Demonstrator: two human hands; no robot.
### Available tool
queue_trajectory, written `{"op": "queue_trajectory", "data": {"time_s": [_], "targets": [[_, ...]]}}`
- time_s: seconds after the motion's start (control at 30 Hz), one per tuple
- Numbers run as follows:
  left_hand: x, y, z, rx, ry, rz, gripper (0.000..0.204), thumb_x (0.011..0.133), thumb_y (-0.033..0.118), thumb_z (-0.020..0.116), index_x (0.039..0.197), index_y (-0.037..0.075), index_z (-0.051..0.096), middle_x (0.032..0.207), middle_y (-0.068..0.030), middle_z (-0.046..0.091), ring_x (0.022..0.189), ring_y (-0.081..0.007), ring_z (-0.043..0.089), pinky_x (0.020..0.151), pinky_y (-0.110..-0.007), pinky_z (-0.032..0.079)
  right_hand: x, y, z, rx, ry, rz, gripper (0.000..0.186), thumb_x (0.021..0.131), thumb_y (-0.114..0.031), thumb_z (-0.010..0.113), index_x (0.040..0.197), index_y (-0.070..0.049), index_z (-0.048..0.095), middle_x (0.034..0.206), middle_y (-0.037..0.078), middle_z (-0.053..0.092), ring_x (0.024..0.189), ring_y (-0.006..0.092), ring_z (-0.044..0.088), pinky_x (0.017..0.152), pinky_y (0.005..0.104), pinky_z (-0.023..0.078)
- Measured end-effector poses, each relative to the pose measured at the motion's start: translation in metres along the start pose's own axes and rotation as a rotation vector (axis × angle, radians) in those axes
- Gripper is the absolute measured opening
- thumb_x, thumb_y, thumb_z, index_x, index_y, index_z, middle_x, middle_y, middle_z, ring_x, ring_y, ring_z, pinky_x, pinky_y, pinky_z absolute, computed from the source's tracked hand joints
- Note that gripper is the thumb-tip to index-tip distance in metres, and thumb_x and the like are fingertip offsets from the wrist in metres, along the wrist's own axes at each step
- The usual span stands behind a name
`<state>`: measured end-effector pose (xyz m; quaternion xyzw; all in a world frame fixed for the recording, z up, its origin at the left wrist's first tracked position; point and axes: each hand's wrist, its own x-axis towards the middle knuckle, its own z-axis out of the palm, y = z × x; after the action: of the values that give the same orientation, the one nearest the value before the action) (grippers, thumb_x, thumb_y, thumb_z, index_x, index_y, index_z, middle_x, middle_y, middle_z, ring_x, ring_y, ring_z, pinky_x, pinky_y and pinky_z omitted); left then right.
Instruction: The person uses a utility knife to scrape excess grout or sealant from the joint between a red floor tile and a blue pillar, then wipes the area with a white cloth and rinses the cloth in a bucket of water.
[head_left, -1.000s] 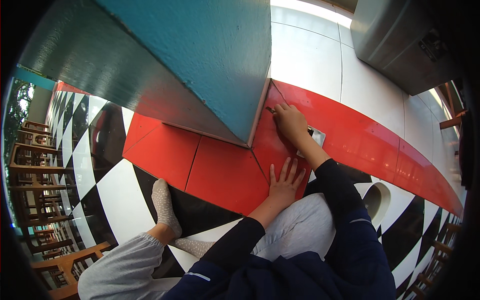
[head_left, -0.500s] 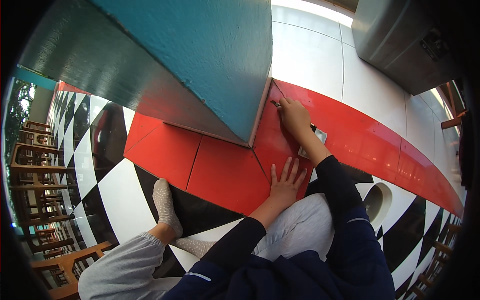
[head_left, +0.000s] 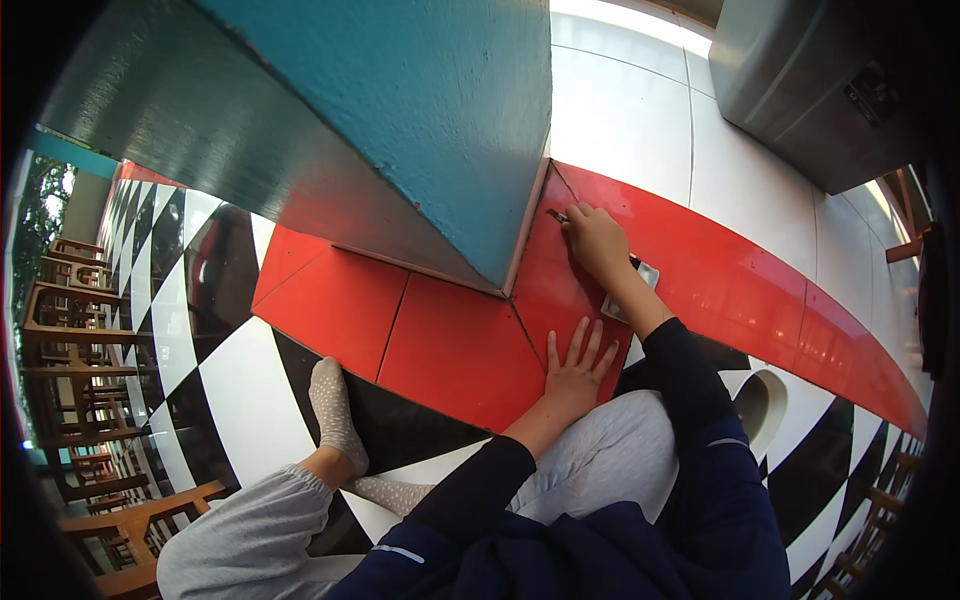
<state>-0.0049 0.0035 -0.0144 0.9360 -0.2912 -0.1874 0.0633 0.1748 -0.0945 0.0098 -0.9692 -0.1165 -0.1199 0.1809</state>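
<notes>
My right hand [head_left: 597,243] is closed on a small flat brush [head_left: 556,215] with a dark tip and a shiny band. Its tip is at the red tile [head_left: 535,250] beside the base of the blue-green pillar [head_left: 450,150]; most of its handle is hidden in my fingers. My left hand [head_left: 573,385] lies flat on the red tiles with its fingers spread, holding nothing. Partly hidden by my right forearm, a small pale tray [head_left: 648,275] rests on the red border, with something dark at its edge.
A white round-rimmed container [head_left: 768,405] stands on the black-and-white checked floor [head_left: 240,400] right of my knee. At the upper right a large grey bin [head_left: 800,100] sits on white tiles [head_left: 625,110]. Wooden chairs [head_left: 75,310] line the left side. My socked foot [head_left: 333,410] is near the red tiles.
My right hand has shifted slightly right and down with the brush, and the brush tip has moved a little down. The view has shifted slightly. My left hand stays flat on the tiles.
</notes>
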Motion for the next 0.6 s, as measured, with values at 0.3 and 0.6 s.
{"op": "queue_trajectory", "data": {"time_s": [0.3, 0.6], "targets": [[0.001, 0.006, -0.023, -0.146, -0.158, 0.021, 0.082, 0.082, 0.058, 0.049, 0.148, 0.021, 0.019, 0.155, -0.0155, -0.007, 0.142, -0.0347, -0.014, 0.100, -0.070, -0.009, 0.000, 0.017, -0.003, 0.016, 0.031, 0.026, 0.010, 0.084, -0.017, 0.057, 0.089, -0.008, 0.056, 0.083, 0.006, 0.058, 0.077, 0.0265, 0.059, 0.061, 0.0406, 0.050], [0.001, 0.003, -0.020, -0.123, -0.095, 0.014, 0.084, 0.080, 0.059, 0.050, 0.148, 0.021, 0.019, 0.155, -0.0155, -0.008, 0.141, -0.0349, -0.015, 0.100, -0.071, -0.009, -0.009, -0.001, 0.003, 0.029, -0.035, -0.076, 0.009, 0.083, -0.015, 0.058, 0.089, -0.009, 0.055, 0.084, 0.006, 0.059, 0.079, 0.0270, 0.059, 0.061, 0.0398, 0.051]]}}
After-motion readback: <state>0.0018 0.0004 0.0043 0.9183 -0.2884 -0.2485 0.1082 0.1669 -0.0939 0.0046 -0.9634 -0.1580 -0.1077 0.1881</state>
